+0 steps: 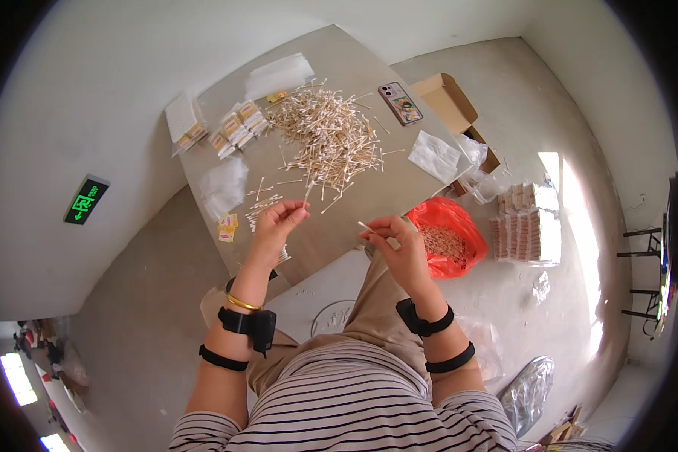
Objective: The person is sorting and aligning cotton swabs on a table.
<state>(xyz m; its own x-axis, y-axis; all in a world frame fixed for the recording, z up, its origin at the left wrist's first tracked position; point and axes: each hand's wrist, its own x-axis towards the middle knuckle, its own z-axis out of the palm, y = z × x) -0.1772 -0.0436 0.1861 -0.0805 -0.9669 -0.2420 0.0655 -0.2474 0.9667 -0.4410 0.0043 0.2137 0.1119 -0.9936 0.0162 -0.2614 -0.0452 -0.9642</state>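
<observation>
table (pixel 354 56), greyish top. swab heap (pixel 331 139) loose, spread from mid-table toward the far edge. red bag (pixel 477 245) just off the near edge by the right corner, small pieces inside. swab packs (pixel 237 126) grouped near the far left corner. left hand (pixel 279 222) above table's left part, fingers pinched on one swab (pixel 309 192) beside heap. right hand (pixel 403 245) at near edge, fingers clamped on another swab (pixel 366 227). phone (pixel 400 103) by right edge.
</observation>
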